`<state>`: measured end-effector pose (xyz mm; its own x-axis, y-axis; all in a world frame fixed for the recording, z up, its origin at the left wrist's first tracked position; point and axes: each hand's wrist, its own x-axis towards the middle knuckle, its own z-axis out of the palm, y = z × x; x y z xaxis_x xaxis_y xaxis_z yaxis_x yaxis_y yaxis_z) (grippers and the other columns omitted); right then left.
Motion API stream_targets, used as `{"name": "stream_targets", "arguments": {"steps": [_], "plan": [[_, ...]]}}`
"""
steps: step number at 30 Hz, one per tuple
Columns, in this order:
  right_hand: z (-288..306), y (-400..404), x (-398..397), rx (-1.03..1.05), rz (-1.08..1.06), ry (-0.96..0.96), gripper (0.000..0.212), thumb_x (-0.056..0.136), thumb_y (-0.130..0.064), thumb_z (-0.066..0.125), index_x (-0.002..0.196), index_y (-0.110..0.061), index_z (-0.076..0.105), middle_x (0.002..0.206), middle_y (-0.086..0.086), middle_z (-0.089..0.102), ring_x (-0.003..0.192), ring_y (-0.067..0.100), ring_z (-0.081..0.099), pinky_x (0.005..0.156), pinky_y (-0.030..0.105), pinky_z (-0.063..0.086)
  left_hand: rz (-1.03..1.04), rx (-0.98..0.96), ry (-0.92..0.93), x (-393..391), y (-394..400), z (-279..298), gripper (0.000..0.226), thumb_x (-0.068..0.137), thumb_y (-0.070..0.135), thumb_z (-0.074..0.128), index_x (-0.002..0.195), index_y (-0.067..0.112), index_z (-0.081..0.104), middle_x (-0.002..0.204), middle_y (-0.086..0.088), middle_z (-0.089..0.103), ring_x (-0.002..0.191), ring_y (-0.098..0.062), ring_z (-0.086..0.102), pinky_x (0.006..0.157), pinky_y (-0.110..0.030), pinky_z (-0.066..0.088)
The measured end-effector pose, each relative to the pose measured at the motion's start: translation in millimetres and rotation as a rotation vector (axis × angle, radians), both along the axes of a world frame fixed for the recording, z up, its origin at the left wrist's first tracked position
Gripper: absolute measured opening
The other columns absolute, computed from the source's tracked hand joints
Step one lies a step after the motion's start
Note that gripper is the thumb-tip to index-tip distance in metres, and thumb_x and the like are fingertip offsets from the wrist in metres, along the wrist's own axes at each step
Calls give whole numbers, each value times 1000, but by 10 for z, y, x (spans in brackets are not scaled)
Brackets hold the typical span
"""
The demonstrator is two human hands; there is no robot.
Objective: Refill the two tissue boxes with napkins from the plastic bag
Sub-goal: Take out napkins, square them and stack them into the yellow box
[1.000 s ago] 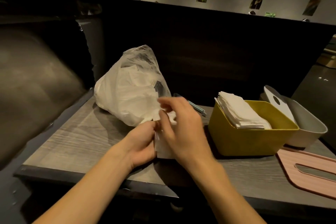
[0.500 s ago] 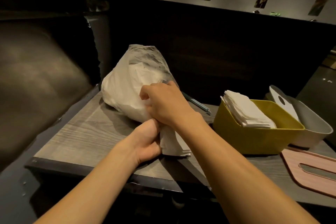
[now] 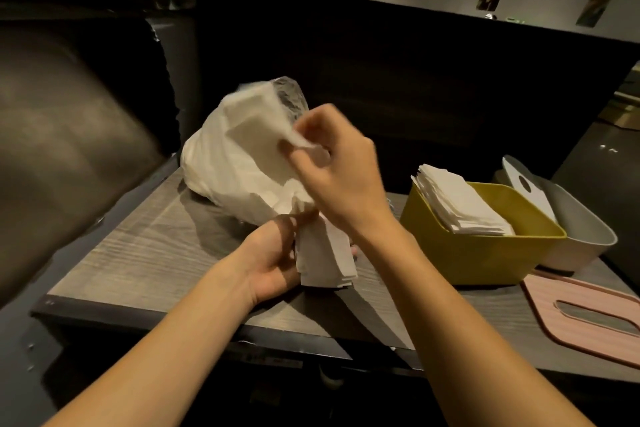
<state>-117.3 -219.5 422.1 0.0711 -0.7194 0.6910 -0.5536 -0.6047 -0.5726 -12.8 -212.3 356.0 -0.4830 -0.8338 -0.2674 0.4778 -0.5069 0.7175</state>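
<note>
A grey wooden table (image 3: 145, 253) fills the view in front of you. On it, toward ten o'clock, sits the white plastic bag (image 3: 235, 163), bulging with napkins. At three o'clock stands the yellow tissue box (image 3: 485, 253), a slanted stack of napkins (image 3: 460, 201) leaning inside it; the grey tissue box (image 3: 581, 246) touches it just behind, and a pink slotted lid (image 3: 588, 315) lies flat at four o'clock. Your right hand (image 3: 343, 173), raised beside the bag, pinches a blurred napkin (image 3: 256, 125), possibly more than one. Your left hand (image 3: 273, 260), at centre, has its fingers curled around a napkin bundle (image 3: 325, 256) resting on the table.
</note>
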Motion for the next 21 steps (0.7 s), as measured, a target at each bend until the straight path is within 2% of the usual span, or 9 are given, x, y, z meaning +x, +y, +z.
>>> {"name": "stream_targets", "arguments": {"steps": [2, 4, 7, 9, 11, 14, 15, 17, 21], "plan": [[27, 156, -84, 77, 82, -279, 27, 96, -14, 71, 120, -17, 59, 110, -10, 66, 102, 6, 67, 83, 29, 61, -15, 0, -6, -11, -6, 17, 32, 94, 15, 56, 80, 1, 80, 84, -21, 76, 72, -30, 77, 64, -44, 65], [-15, 311, -192, 210, 184, -526, 39, 100, -13, 68, 133, -22, 51, 119, -2, 69, 105, 14, 71, 80, 33, 63, -28, 13, -7, 12, -22, 5, 34, 100, 19, 53, 93, 2, 82, 96, -20, 77, 80, -31, 78, 73, -46, 64], [-216, 458, -366, 382, 255, -729, 50, 101, -11, 64, 144, -30, 45, 124, 1, 73, 106, 21, 74, 79, 37, 64, -28, 22, -35, 12, -23, 24, 35, 105, 28, 50, 123, 8, 72, 112, -18, 75, 92, -30, 76, 83, -45, 62], [-408, 492, -458, 432, 191, -723, 52, 101, -11, 64, 145, -32, 45, 124, -1, 73, 109, 20, 74, 88, 43, 63, -33, -5, -22, 1, -37, 28, 41, 108, 31, 44, 135, 10, 65, 128, -18, 70, 116, -34, 68, 103, -51, 52], [-576, 510, -513, 465, 112, -673, 53, 101, -13, 65, 145, -34, 45, 127, -2, 71, 112, 15, 72, 92, 41, 62, -34, 6, -13, 6, -54, -5, 45, 110, 34, 39, 140, 8, 60, 134, -21, 66, 126, -38, 63, 113, -56, 42], [-705, 540, -572, 457, -43, -502, 49, 101, -25, 66, 144, -39, 45, 119, -22, 63, 105, -12, 64, 85, 18, 58, -13, 6, -19, -15, -43, 2, 46, 109, 36, 40, 138, 5, 59, 131, -22, 68, 121, -40, 66, 109, -59, 44], [-726, 544, -569, 440, -86, -453, 49, 100, -27, 66, 144, -38, 47, 116, -26, 61, 104, -14, 62, 84, 18, 58, -4, -6, -24, -13, -34, 12, 47, 109, 37, 40, 137, 5, 60, 129, -22, 69, 119, -40, 67, 108, -60, 45], [-772, 549, -563, 398, -128, -420, 46, 99, -25, 69, 140, -38, 53, 118, -25, 64, 108, -9, 64, 88, 25, 60, 2, -26, -15, -18, -40, 7, 51, 108, 42, 39, 134, 4, 61, 127, -22, 70, 117, -40, 68, 109, -59, 44], [-770, 575, -549, 362, -71, -533, 43, 97, -18, 71, 135, -33, 59, 116, -16, 71, 107, -1, 69, 83, 23, 60, -29, -30, 37, -48, -52, -24, 65, 107, 56, 30, 139, 7, 58, 130, -21, 68, 120, -38, 66, 110, -55, 43]]}}
